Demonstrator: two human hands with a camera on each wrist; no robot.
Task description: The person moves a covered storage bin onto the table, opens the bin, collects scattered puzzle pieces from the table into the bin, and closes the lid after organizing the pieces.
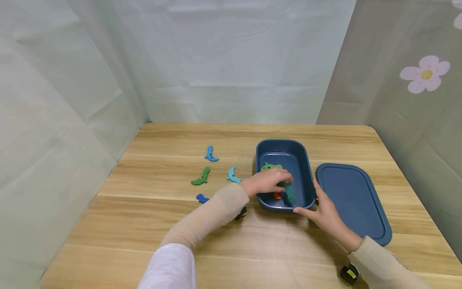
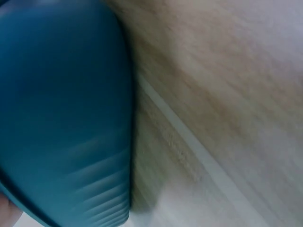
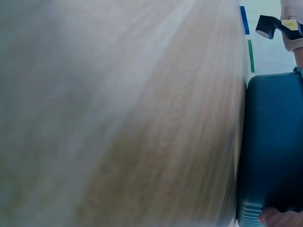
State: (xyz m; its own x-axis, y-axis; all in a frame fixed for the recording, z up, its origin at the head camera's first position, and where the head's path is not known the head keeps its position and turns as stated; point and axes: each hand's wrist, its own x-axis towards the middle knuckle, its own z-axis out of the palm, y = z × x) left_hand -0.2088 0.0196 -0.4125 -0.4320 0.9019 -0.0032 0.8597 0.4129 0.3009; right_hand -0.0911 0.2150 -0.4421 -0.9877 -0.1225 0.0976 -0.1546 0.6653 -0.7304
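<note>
A dark blue rectangular box (image 1: pixel 310 168) stands on the table, its inside facing up. My left hand (image 1: pixel 268 180) reaches over its left wall and pinches a dark green flat piece (image 1: pixel 290 194) between thumb and fingertips. Inside, beneath that hand, lie a light green piece (image 1: pixel 268 165) and a red piece (image 1: pixel 276 196), both partly covered. My right hand (image 1: pixel 326 212) grips the box's near right corner, thumb on the front and fingers along the right side. In the left wrist view the box's outer wall (image 2: pixel 66 104) fills the left part; the pinching fingers are hidden there.
A dark blue lid (image 1: pixel 355 200) lies flat right of the box. Left of it are small curved flat pieces: a light blue one (image 1: pixel 210 154), a green one (image 1: pixel 202 177), a cyan one (image 1: pixel 232 175) and a dark blue one (image 1: pixel 202 198) partly behind the left sleeve.
</note>
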